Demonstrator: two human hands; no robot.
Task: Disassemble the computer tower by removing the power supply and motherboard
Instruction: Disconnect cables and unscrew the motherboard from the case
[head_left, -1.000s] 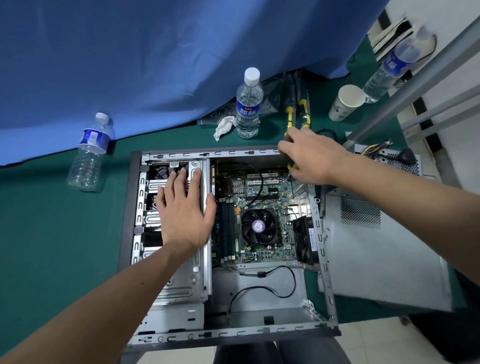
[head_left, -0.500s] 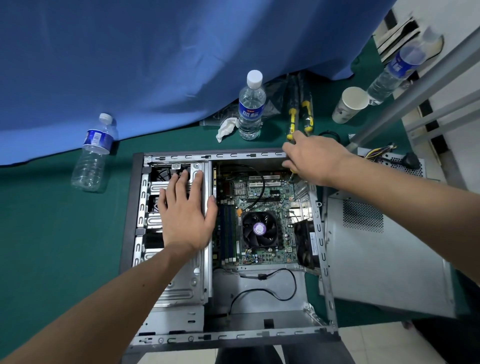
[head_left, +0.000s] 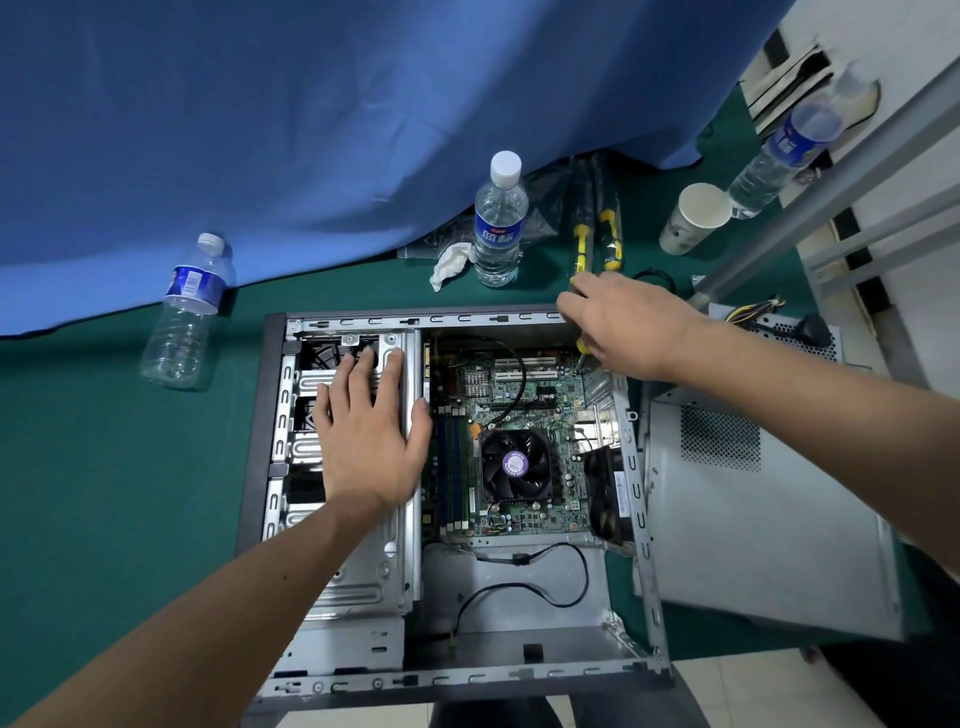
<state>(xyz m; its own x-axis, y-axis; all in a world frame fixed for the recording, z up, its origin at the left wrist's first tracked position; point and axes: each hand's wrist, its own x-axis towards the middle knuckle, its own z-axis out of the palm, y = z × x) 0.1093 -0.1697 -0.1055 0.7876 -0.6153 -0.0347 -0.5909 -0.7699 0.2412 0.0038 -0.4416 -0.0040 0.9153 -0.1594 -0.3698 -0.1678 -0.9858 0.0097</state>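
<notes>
Meanwhile right hand has shifted its screwdriver nearer the motherboard.

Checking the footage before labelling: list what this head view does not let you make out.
- Screwdriver tip: hidden under the right hand.
- Drive cage top: partly covered by the flat left hand.
- Motherboard screws: too small.
- Side panel: partly covered by the right forearm.
</notes>
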